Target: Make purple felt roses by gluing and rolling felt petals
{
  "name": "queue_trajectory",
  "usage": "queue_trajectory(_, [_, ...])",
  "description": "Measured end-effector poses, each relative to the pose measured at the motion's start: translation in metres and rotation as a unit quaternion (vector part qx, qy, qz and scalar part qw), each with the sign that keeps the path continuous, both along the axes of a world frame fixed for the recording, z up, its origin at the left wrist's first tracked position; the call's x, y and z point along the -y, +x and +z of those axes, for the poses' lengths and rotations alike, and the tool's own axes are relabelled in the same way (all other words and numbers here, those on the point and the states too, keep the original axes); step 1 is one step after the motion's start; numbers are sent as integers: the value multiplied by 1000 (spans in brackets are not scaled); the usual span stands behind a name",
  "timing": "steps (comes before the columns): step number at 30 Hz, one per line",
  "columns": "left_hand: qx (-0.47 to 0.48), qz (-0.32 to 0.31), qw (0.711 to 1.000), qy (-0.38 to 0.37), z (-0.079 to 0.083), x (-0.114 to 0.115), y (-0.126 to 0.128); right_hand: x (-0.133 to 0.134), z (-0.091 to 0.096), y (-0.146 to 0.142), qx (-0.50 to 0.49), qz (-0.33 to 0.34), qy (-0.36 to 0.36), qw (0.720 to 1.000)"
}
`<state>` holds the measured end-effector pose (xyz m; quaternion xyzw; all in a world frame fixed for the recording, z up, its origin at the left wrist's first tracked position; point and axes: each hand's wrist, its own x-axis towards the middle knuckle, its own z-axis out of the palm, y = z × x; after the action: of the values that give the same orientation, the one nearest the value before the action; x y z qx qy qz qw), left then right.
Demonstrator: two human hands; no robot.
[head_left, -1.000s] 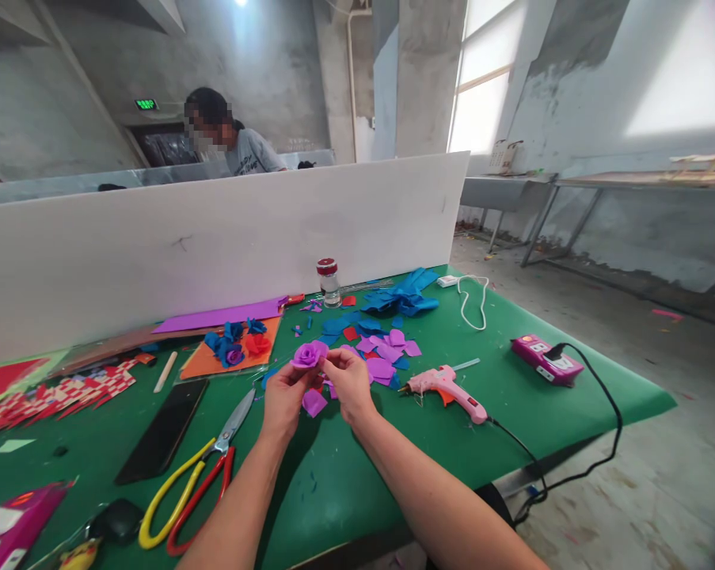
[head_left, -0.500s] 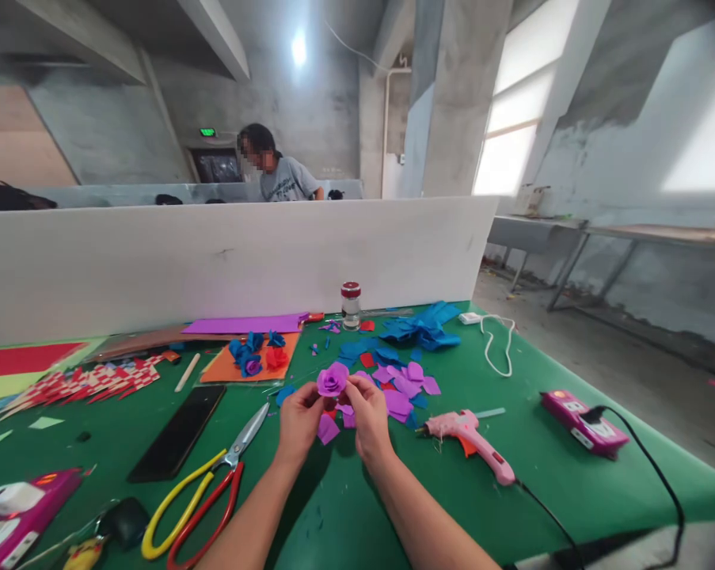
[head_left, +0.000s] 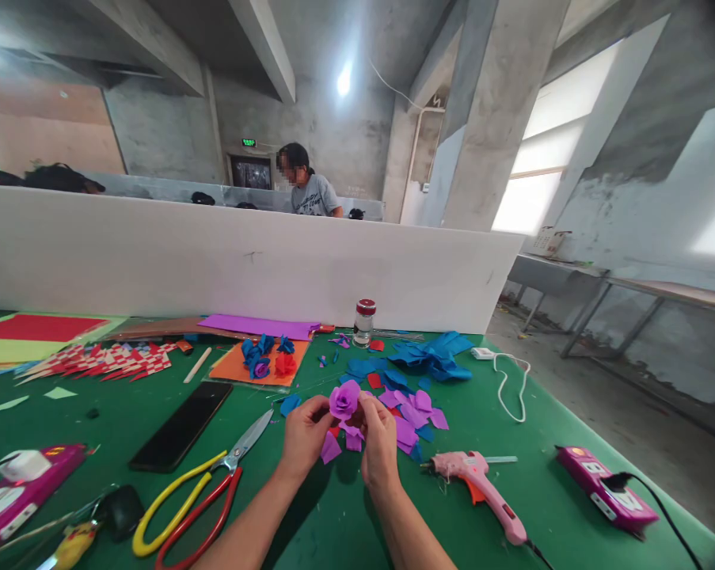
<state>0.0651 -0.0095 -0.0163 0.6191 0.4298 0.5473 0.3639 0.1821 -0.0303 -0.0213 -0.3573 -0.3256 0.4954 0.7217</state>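
Observation:
Between my two hands is a purple paper rose (head_left: 344, 400) with curled petals, held above the green table. My left hand (head_left: 303, 434) pinches it from the left side, fingers closed. On the other side, my right hand (head_left: 378, 437) has its thumb and fingers closed on the rose's edge. The stem or underside is hidden by the fingers. Loose purple paper petals (head_left: 415, 409) lie just beyond and to the right of my hands. A pink glue gun (head_left: 481, 487) rests to the right, and scissors (head_left: 232, 459) with yellow and red handles lie open to the left.
Finished blue, red and purple paper flowers (head_left: 262, 356) sit on an orange sheet (head_left: 226, 368). A glass jar (head_left: 364, 324) stands before a white partition (head_left: 309, 269). A black phone (head_left: 182, 426) lies left. Crumpled blue paper (head_left: 434, 356) and a purple power strip (head_left: 606, 491) are right.
The camera view has shifted, so the scene appears lower in the picture. My hands still hold the purple rose, which now faces a little more toward me.

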Motion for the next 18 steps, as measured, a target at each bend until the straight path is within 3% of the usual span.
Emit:
queue_trajectory(8, [19, -21, 1000, 5, 6, 3, 1, -1, 0, 5, 88, -17, 15, 996])
queue_trajectory(18, [9, -49, 999, 10, 6, 2, -2, -3, -2, 9, 51, 5, 20, 999])
